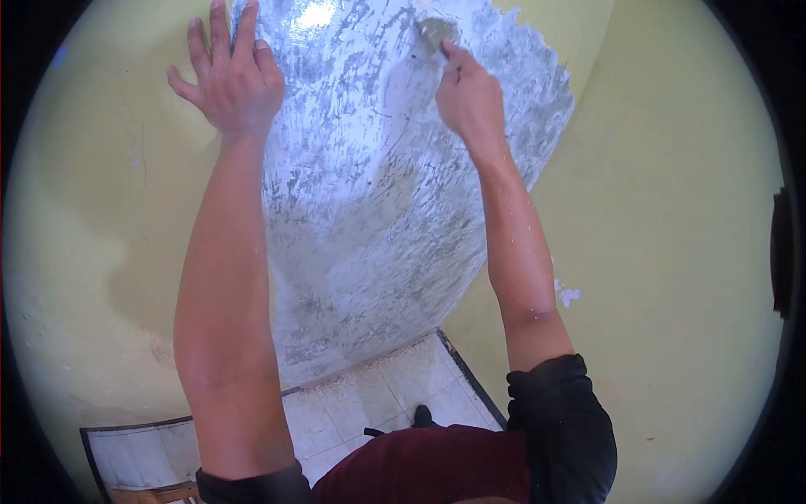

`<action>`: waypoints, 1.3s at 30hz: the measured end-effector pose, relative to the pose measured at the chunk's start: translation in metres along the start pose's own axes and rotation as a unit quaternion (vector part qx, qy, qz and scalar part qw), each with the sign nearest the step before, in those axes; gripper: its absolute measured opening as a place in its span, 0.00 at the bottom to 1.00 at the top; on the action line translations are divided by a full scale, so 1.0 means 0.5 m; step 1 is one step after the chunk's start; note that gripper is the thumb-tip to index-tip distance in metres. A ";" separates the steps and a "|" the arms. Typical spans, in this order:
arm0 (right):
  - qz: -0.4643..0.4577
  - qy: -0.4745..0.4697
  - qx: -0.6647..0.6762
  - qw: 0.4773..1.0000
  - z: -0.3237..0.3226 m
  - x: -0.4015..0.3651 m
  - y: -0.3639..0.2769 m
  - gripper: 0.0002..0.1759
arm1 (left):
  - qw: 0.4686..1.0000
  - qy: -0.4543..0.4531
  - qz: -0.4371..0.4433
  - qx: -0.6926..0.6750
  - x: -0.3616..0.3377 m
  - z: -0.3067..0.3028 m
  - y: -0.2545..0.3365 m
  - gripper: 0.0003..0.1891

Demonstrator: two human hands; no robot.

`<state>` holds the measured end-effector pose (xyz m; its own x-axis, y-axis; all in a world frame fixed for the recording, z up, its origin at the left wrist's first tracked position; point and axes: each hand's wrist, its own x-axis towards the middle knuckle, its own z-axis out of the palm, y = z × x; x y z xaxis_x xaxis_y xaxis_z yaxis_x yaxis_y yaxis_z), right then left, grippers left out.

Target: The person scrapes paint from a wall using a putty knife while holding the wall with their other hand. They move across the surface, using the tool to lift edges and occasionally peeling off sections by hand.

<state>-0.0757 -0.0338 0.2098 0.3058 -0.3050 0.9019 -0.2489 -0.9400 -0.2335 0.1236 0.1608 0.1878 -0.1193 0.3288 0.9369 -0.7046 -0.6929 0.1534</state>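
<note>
My left hand (231,80) lies on the wall with its fingers spread, at the left edge of a grey and white scraped patch (353,193). Nothing is held in it. Higher on the patch, to the right, my right hand (472,97) is closed around a scraper (437,34), one finger stretched along it. The blade is near or against the patch, and its handle is hidden in my fist. Yellow-green paint (109,218) surrounds the patch, with a ragged paint edge at the upper right.
Below is a tiled floor (369,395) with crumbs along the wall's foot and a dark border. A dark shoe tip (422,415) shows there. A wooden item (159,496) stands at the lower left. A dark object (781,252) is at the far right edge.
</note>
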 end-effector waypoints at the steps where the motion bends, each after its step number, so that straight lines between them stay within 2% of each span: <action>1: 0.000 0.020 0.005 1.000 0.000 0.017 -0.002 0.21 | 1.000 -0.003 0.000 0.000 -0.005 0.002 0.002 0.25; 3: -0.018 0.039 -0.005 0.999 -0.015 0.058 -0.014 0.21 | 1.000 -0.010 0.005 0.003 -0.007 0.012 -0.008 0.25; 5: 0.021 -0.010 -0.017 1.000 -0.030 0.050 -0.024 0.20 | 1.000 -0.020 0.009 0.004 -0.009 -0.002 -0.002 0.25; 6: -0.047 0.050 -0.019 0.997 -0.002 0.012 0.003 0.21 | 0.998 -0.053 -0.001 0.030 -0.004 -0.020 0.012 0.26; 8: 0.064 -0.113 -0.049 0.990 -0.001 -0.116 -0.029 0.20 | 0.995 -0.078 -0.012 0.059 0.003 -0.033 0.024 0.28; 9: -0.033 -0.072 -0.038 0.996 0.051 -0.207 0.017 0.20 | 0.995 -0.084 -0.017 0.046 0.002 -0.034 0.024 0.28; 10: -0.010 -0.093 -0.012 0.996 0.068 -0.284 0.016 0.21 | 0.995 -0.087 -0.022 0.035 0.005 -0.033 0.022 0.28; 12: -0.003 -0.038 0.044 0.998 0.100 -0.349 0.015 0.21 | 0.996 -0.078 -0.018 0.045 0.002 -0.031 0.020 0.27; 15: 0.025 -0.072 -0.008 0.997 0.088 -0.290 0.001 0.22 | 0.996 -0.062 0.001 0.060 -0.001 -0.014 0.012 0.27; 17: -0.029 -0.016 -0.026 0.999 0.082 -0.193 -0.008 0.23 | 0.995 -0.062 0.011 0.071 -0.009 -0.011 0.009 0.27; 20: -0.033 0.020 -0.032 0.999 0.064 -0.143 -0.031 0.25 | 0.994 -0.071 0.004 0.077 -0.001 -0.012 0.012 0.28; 22: -0.025 -0.019 -0.011 0.999 0.055 -0.175 -0.029 0.25 | 0.994 -0.076 0.008 0.074 -0.007 -0.017 0.011 0.28; 24: 0.058 -0.160 -0.021 0.985 0.063 -0.286 -0.030 0.25 | 0.994 -0.081 0.005 0.076 -0.009 -0.020 0.013 0.28; 26: 0.023 -0.064 0.045 0.997 0.134 -0.436 0.028 0.26 | 0.994 -0.076 -0.004 0.083 -0.003 -0.015 0.010 0.28; 28: 0.036 -0.017 0.056 0.998 0.168 -0.498 0.042 0.27 | 0.994 -0.078 -0.006 0.072 -0.007 -0.013 0.011 0.27; 31: 0.058 -0.032 0.080 0.995 0.173 -0.463 0.037 0.26 | 0.994 -0.070 -0.001 0.080 -0.006 -0.010 0.010 0.27; 35: 0.002 0.054 0.018 0.998 0.127 -0.215 0.022 0.21 | 0.993 -0.075 0.002 0.093 -0.014 -0.007 0.008 0.26; 36: 0.004 0.051 0.018 0.999 0.100 -0.172 0.015 0.20 | 0.993 -0.062 0.009 0.102 -0.015 -0.003 0.004 0.26; 39: -0.001 0.041 0.017 0.999 0.077 -0.178 0.015 0.19 | 0.993 -0.051 0.013 0.108 -0.009 -0.007 0.009 0.27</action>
<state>-0.0693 -0.0198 0.1139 0.2298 -0.2918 0.9285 -0.2164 -0.9454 -0.2436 0.1182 0.1584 0.1834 -0.0567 0.2498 0.9666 -0.5344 -0.8254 0.1820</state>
